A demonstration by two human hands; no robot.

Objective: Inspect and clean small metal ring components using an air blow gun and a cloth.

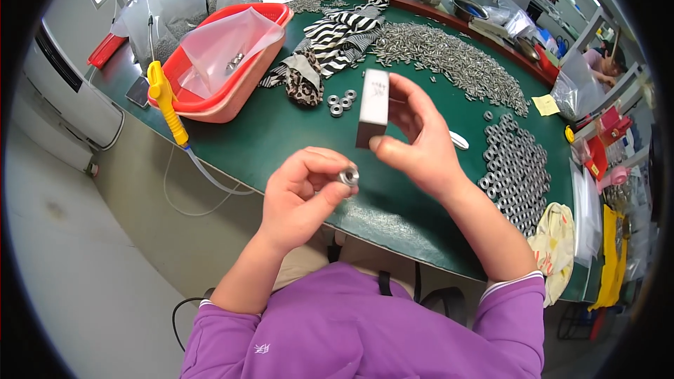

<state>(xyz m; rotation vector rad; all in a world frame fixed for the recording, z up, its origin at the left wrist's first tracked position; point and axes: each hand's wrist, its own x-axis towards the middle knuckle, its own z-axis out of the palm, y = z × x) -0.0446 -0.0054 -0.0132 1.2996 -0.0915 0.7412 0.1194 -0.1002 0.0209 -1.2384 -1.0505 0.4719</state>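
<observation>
Two bare hands work above a dark green bench point(281, 133) with a curved, rounded front edge. The left hand point(302, 193) is curled closed, pinching a small round metal ring point(349, 177) between thumb and fingertips. The right hand point(418, 144) grips a small upright rectangular block point(373, 107), pale on its face and grey on its side, just above and beside the ring; the two are close but whether they touch cannot be told.

On the bench beyond the hands lie a few loose rings point(340, 103), a striped cloth point(344, 31) with a spotted piece at its near end, and a broad heap of small metal screws point(449, 60). To the right a dense spread of metal rings point(519, 168) runs toward the bench edge, with a cream cloth point(554, 238) hanging off near it. At far left sits a red plastic basin point(225, 95) holding a clear plastic bag point(225, 45); a yellow air-gun tool point(165, 98) with a pale hose lies beside it.

The floor point(84, 274) below is pale grey and smooth. Shelves and clutter fill the far right, where another person point(607, 63) sits.
</observation>
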